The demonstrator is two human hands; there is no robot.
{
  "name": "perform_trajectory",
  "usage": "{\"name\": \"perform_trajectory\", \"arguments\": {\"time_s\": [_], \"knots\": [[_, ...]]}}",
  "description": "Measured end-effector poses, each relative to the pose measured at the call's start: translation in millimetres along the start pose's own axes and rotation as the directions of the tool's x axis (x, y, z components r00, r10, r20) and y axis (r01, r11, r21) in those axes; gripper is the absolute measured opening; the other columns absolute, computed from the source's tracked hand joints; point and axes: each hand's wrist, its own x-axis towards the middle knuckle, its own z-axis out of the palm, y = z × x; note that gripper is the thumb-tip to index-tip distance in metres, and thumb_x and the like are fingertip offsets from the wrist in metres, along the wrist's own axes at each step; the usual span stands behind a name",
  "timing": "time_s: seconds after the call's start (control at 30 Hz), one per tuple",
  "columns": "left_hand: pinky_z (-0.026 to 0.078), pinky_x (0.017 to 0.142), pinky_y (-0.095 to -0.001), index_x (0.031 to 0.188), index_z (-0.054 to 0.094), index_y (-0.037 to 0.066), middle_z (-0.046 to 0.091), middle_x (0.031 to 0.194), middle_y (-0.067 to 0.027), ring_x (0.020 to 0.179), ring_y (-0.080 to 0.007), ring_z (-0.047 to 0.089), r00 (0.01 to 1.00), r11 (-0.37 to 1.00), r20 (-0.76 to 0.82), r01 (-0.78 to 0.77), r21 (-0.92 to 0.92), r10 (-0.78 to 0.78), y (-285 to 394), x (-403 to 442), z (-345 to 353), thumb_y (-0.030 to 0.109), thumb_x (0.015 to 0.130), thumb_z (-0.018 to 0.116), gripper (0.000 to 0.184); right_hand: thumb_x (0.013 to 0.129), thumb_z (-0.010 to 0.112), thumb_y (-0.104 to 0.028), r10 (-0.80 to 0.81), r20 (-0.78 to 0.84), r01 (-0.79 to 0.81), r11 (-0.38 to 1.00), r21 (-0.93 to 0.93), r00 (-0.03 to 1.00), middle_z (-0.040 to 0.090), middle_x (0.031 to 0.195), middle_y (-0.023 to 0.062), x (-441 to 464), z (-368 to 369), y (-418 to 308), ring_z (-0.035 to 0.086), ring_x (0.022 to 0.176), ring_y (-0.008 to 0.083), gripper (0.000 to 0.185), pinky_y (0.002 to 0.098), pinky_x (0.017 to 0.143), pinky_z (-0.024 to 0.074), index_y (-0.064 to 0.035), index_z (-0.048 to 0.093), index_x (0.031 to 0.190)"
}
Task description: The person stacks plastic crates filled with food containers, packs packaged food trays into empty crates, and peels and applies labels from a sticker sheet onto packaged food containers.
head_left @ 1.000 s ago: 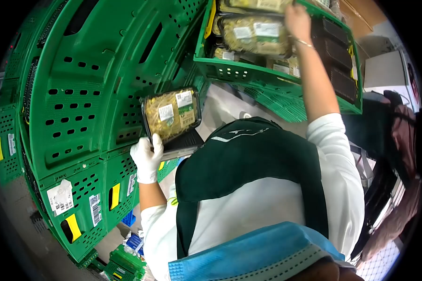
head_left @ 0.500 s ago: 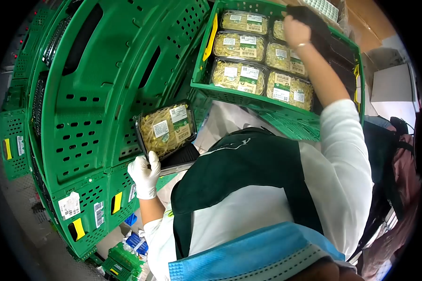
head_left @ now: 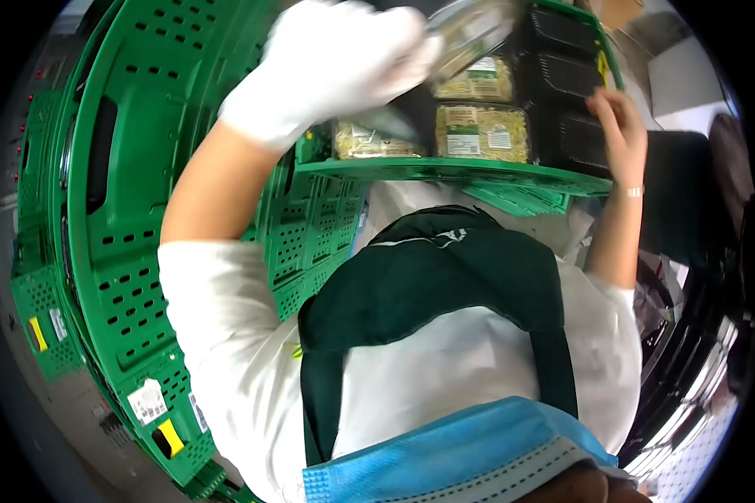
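Green crate (head_left: 445,168): black trays (head_left: 566,75) line its right edge.
Left hand (head_left: 335,71), white-gloved: grasps a tilted pack (head_left: 476,33), glossy, clear-lidded, contents blurred, above the crate.
Seated pack (head_left: 482,132), near edge: yellow-green strands, green-and-white labels.
Right hand (head_left: 625,138), bare: released, fingers loosely curled, by the near right corner.

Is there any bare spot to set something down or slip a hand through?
A pale patch shows between the green crate's near wall and the dark apron; a hand might pass there. The crate looks crowded: packs left, black trays right, the left hand holding a tilted pack above.
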Motion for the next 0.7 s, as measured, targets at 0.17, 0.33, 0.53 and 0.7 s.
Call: {"name": "perform_trajectory", "arguments": {"time_s": [0.17,0.33,0.53,0.7], "knots": [[0.042,0.044,-0.0304,0.071,0.051,0.006,0.05,0.062,-0.0047,0.059,-0.0184,0.053,0.914,0.934,0.193,-0.355,-0.049,0.358,-3,-18,127,0.02,0.07,0.052,0.014,0.083,0.049,-0.01,0.169,-0.338,-0.201,0.978,-0.062,0.926,0.055,0.072,0.0026,-97,-58,21,0.05,0.066,0.0064,0.012,0.018,0.062,0.0399,0.0007,0.052,0.088],[0.043,0.065,-0.0351,0.088,0.052,0.007,0.055,0.084,-0.0101,0.075,-0.0244,0.054,0.843,0.927,0.487,-0.038,-0.373,0.231,16,-99,215,0.014,0.069,0.05,0.02,0.083,0.049,-0.012,0.349,-0.415,-0.427,0.897,-0.11,0.84,0.054,0.069,0.0017,-164,-79,44,0.049,0.063,0.0061,0.013,0.0173,0.059,0.0389,0.0008,0.052,0.084],[0.041,0.075,-0.0292,0.104,0.047,0.0,0.055,0.096,-0.0121,0.086,-0.0219,0.053,0.385,-0.034,0.764,0.883,-0.468,-0.517,41,-83,205,0.018,0.073,0.054,0.036,0.083,0.051,-0.014,0.371,-0.339,-0.447,0.877,-0.179,0.864,0.054,0.067,0.0015,-169,-87,52,0.049,0.062,0.0055,0.014,0.0172,0.058,0.0393,0.0008,0.052,0.084],[0.016,0.099,-0.0275,0.131,0.01,0.004,0.013,0.137,-0.0103,0.124,-0.0199,0.015,0.323,-0.601,0.864,0.623,-0.501,-0.385,69,-44,217,0.031,0.075,0.052,0.075,0.08,0.053,-0.008,0.323,-0.164,-0.356,0.901,-0.249,0.932,0.053,0.064,0.0005,-151,-65,53,0.045,0.055,0.0041,0.009,0.0172,0.052,0.0377,0.0004,0.052,0.082]]}}
